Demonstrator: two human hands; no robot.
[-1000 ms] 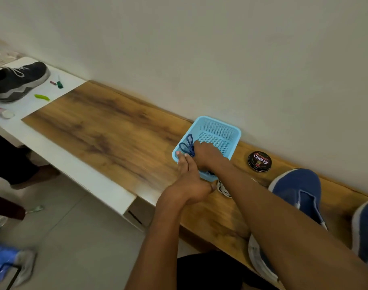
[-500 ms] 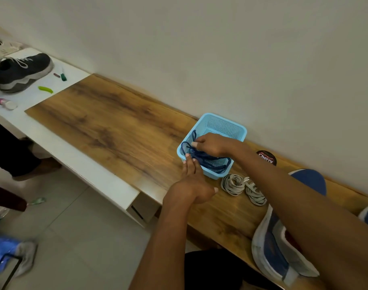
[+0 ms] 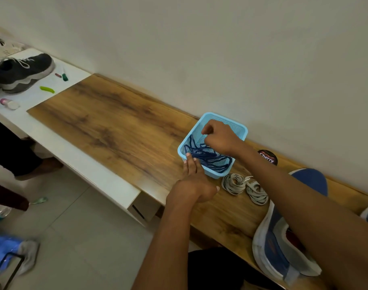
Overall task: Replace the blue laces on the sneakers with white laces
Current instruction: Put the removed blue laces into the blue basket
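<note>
I am bracing the basket (image 3: 239, 127) with my flat left hand (image 3: 194, 183) while my right hand (image 3: 219, 137) is curling loosely above the blue laces (image 3: 208, 156), gripping nothing I can see.

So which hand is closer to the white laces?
Left. The left hand rests on the wood right beside the white laces; the right hand is farther back, over the blue basket.

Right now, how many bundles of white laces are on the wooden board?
2: one white lace bundle beside the blue basket, the other right of it, near the blue sneaker. None seems hidden.
</note>
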